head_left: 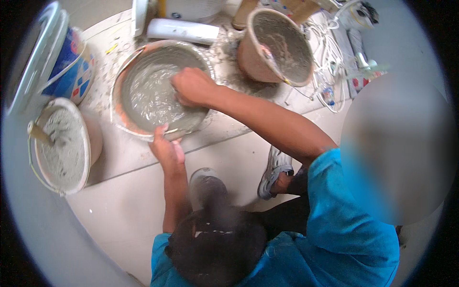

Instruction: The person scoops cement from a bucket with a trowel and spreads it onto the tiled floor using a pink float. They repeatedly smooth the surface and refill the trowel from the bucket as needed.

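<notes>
A wide pinkish bucket (pixel 125 107) with wet grey mortar (pixel 153 91) inside stands on the tiles in front of me. My right hand (pixel 192 87) is closed in a fist over the bucket, by the mortar's right side; whatever it holds is hidden. With its thumb over the near rim, my left hand (pixel 167 149) grips the bucket next to its wire handle. The mortar's surface looks glossy and swirled.
Left stands a bucket of grey powdery material (pixel 62 158) with a wooden handle (pixel 40 134) stuck in it. Behind it is a blue-and-white pail (pixel 79 71). A mortar-caked bucket (pixel 248 55) tilts at the right, beside tangled white cable (pixel 330 52). A white oblong object (pixel 184 31) lies behind.
</notes>
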The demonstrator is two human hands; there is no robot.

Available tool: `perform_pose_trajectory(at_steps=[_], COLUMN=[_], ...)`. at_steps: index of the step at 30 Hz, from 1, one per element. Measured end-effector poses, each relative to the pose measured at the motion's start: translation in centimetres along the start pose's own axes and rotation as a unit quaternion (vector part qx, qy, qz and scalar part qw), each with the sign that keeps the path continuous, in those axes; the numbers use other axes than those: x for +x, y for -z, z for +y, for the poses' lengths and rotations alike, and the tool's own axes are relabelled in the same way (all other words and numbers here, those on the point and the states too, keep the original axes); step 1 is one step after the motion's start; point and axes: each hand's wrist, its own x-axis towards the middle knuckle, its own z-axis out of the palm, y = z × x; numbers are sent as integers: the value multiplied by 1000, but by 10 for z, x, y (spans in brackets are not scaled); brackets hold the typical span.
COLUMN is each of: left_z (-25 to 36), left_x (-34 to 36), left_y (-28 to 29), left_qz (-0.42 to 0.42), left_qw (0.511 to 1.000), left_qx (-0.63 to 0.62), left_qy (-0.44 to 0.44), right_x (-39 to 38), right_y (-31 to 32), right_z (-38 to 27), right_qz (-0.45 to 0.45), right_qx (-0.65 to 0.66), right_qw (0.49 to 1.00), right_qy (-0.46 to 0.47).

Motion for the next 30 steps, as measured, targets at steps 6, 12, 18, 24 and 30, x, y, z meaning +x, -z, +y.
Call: perform_pose_trajectory(at_steps=[6, 12, 18, 24, 30], left_z=[3, 18, 28, 26, 29], left_x=[2, -12, -5, -8, -15], left_y=[5, -8, 2, 2, -3], left_qz=[-26, -18, -54, -68, -1], left_qw=[999, 999, 998, 998, 1000], left_qx=[-10, 11, 39, 12, 4], left_qy=[-15, -25, -6, -1, 0], right_x=[1, 45, 0, -70, -95], right_y=[-18, 2, 102, 143, 85], right_z=[-29, 19, 44, 57, -5], right_qz=[81, 120, 78, 132, 51], right_qx=[148, -42, 28, -34, 62], right_qw=[986, 985, 993, 990, 991], right_qy=[16, 119, 79, -44, -109])
